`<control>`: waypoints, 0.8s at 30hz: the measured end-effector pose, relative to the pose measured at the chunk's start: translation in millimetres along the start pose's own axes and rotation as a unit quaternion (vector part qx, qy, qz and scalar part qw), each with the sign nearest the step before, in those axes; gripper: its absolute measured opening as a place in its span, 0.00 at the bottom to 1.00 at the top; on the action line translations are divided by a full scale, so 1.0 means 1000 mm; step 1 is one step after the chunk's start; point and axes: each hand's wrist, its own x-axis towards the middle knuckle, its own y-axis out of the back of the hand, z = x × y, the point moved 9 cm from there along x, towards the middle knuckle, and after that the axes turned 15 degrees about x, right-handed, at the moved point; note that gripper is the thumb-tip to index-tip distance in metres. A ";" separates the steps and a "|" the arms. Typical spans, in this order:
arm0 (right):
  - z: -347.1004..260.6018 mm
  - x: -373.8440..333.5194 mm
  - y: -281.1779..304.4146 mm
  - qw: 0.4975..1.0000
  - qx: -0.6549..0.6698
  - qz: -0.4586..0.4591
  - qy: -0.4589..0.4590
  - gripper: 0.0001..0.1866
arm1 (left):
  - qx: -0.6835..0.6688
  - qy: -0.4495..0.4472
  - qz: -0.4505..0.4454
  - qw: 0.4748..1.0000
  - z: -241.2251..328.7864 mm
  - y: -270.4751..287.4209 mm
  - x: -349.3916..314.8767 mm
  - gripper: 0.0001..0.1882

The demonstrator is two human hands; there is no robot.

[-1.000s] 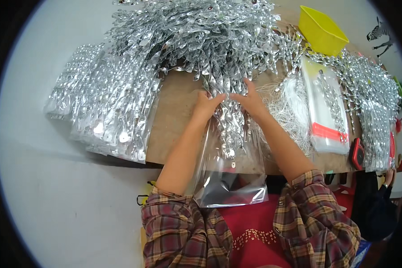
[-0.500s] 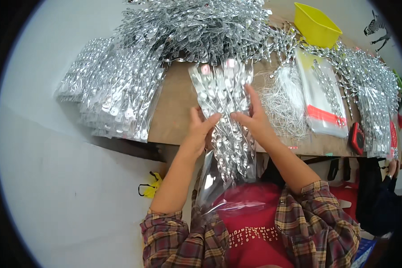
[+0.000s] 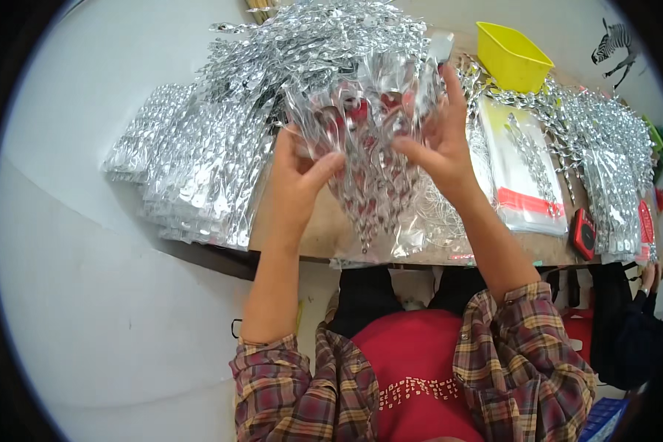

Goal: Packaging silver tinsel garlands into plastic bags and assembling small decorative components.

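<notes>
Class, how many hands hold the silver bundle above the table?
2: the left hand on the left side of the silver bundle, the right hand on its right. Some fingers are partly hidden.

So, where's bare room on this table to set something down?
Mainly the brown tabletop between the leftmost silver packets and held bundle, though the left forearm crosses it. A narrow strip shows between the clear bags and front edge. The silver pile crowds the back; strands crowd the far right.
</notes>
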 end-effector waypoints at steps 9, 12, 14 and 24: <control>0.034 -0.035 0.035 0.952 0.241 0.157 -0.105 0.37 | -0.103 -0.015 0.126 0.987 -0.025 0.005 -0.031 0.15; 0.044 -0.040 0.044 0.914 0.313 0.181 -0.185 0.26 | -0.062 -0.030 0.116 0.991 -0.017 0.004 -0.032 0.13; 0.046 -0.043 0.055 0.932 0.259 0.177 -0.184 0.23 | -0.056 -0.034 0.101 0.993 -0.014 0.000 -0.027 0.11; 0.053 -0.047 0.052 0.961 0.124 0.186 -0.162 0.15 | 0.004 0.018 0.049 0.999 -0.033 -0.050 -0.001 0.06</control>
